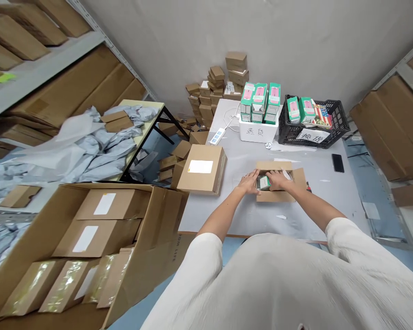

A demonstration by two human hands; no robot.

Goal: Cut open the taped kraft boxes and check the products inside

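An open cardboard box [275, 196] lies on the grey table [241, 215] in front of me, its flaps spread. Inside it shows a small green and white box [264, 183]. My left hand [249, 182] is at the left side of the cardboard box, its fingers curved against the edge beside the green and white box. Reaching into the cardboard box, my right hand [277, 179] has its fingers on or near the right end of the green and white box; its fingertips are partly hidden.
Closed cartons [200, 181] stand at the table's left. Behind are a white bin [258, 133] and a black crate [315, 135] holding green boxes. A phone [337, 163] lies right. A large carton [158, 220] with parcels stands lower left, near a yellowish table [150, 120] with grey bags.
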